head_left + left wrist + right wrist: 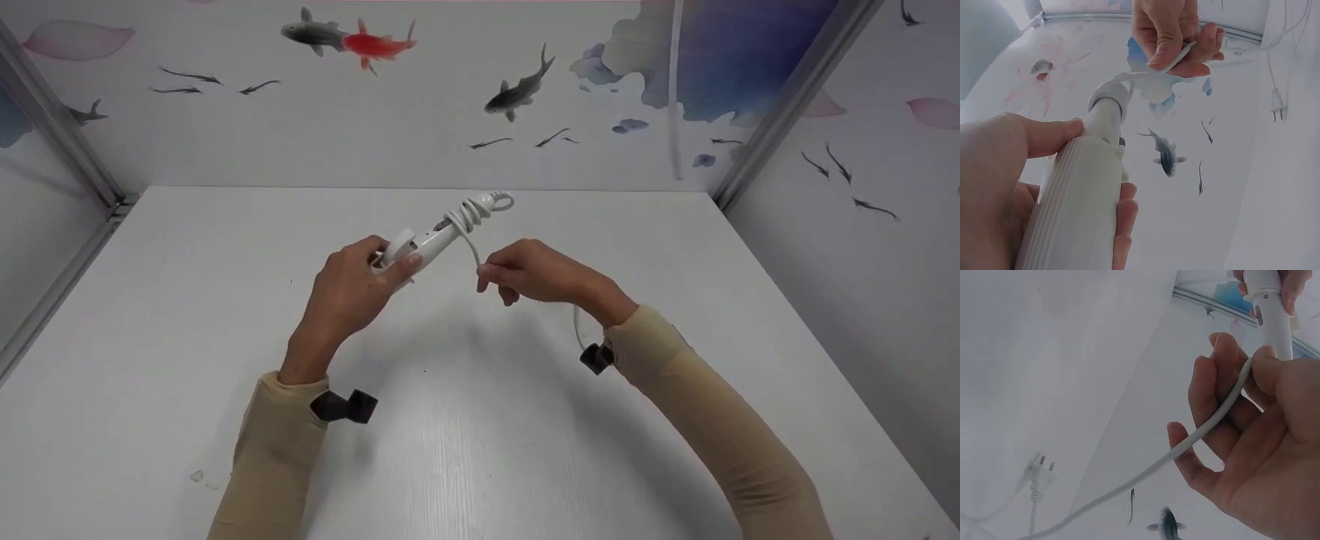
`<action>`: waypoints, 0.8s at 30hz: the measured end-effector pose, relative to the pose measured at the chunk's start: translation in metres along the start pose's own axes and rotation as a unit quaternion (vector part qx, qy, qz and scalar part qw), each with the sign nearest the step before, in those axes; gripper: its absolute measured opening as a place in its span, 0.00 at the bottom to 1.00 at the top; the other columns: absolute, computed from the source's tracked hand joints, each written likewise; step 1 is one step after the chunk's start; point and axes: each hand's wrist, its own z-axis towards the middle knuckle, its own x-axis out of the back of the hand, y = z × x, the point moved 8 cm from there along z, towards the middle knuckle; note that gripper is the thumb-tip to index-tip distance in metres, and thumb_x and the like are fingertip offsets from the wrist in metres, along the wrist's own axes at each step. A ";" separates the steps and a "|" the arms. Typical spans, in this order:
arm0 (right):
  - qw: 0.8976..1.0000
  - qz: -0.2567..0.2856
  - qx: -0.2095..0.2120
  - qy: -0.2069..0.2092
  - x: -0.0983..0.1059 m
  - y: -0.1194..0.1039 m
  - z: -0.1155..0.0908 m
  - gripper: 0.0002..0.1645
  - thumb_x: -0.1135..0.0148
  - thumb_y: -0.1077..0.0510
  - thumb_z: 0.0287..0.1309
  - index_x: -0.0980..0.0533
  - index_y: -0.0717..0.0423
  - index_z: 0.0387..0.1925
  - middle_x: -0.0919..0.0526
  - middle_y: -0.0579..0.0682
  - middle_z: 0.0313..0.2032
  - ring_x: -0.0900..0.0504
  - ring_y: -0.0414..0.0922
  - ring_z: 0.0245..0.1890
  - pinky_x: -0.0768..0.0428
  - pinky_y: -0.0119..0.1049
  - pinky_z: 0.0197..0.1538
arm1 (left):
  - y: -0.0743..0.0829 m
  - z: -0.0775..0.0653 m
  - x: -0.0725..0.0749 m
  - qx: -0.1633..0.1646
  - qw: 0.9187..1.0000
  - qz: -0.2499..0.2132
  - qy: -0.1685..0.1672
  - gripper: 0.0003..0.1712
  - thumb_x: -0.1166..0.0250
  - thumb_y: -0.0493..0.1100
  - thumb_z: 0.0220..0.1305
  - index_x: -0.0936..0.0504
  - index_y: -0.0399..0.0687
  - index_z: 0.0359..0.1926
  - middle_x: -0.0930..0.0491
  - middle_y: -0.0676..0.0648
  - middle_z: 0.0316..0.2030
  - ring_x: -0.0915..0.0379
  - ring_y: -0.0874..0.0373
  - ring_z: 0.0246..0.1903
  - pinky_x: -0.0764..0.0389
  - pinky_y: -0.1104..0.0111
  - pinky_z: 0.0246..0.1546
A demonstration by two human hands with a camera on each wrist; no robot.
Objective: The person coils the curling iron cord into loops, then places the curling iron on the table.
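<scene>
A white corded appliance with a slim handle, looking like a curling iron [435,245], is held up over the table by my left hand [349,289]. The thumb lies along its side and the fingers wrap behind it. Several turns of its white cord [470,213] circle the far end. My right hand [536,271] pinches the cord between thumb and fingers, just right of those turns. In the right wrist view the loose cord [1154,467] runs away from the palm. Its two-pin plug [1043,478] hangs free, also visible as a plug [1277,101] in the left wrist view.
Beneath both hands spreads a white tabletop [465,450]. A white back wall [420,142] painted with fish stands behind it, and side panels with metal posts [795,105] flank it. Black wrist mounts [352,406] sit on the sleeves.
</scene>
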 end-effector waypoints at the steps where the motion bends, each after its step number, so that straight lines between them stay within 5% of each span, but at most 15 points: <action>1: 1.000 0.006 0.000 -0.009 -0.001 0.002 0.001 0.18 0.49 0.50 0.76 0.15 0.52 0.42 0.20 0.47 0.24 0.23 0.43 0.28 0.25 0.37 0.38 | 0.002 0.000 -0.001 -0.004 1.000 -0.001 -0.004 0.34 0.43 0.66 0.70 0.23 0.44 0.60 0.18 0.39 0.53 0.20 0.47 0.45 0.22 0.56 0.42; 14: 0.996 0.021 -0.075 -0.035 0.004 0.031 0.013 0.18 0.42 0.42 0.70 0.13 0.47 0.38 0.19 0.44 0.22 0.27 0.42 0.25 0.28 0.35 0.36 | 0.012 -0.003 -0.011 -0.076 0.995 -0.039 -0.055 0.25 0.39 0.59 0.69 0.20 0.44 0.53 0.17 0.42 0.46 0.22 0.49 0.42 0.22 0.58 0.42; 21: 1.000 -0.005 0.004 0.003 0.020 0.026 0.016 0.07 0.36 0.66 0.62 0.14 0.62 0.38 0.14 0.54 0.30 0.28 0.41 0.24 0.29 0.31 0.31 | 0.018 -0.006 -0.024 -0.118 0.988 -0.007 -0.100 0.22 0.37 0.60 0.67 0.17 0.47 0.47 0.16 0.46 0.39 0.25 0.54 0.37 0.26 0.64 0.38; 24: 0.999 -0.031 -0.010 0.007 0.025 0.027 0.015 0.05 0.34 0.64 0.61 0.13 0.59 0.34 0.15 0.51 0.28 0.28 0.40 0.25 0.27 0.32 0.32 | 0.021 -0.008 -0.031 -0.126 0.985 0.008 -0.116 0.21 0.36 0.60 0.66 0.16 0.49 0.45 0.16 0.48 0.37 0.26 0.55 0.33 0.27 0.64 0.36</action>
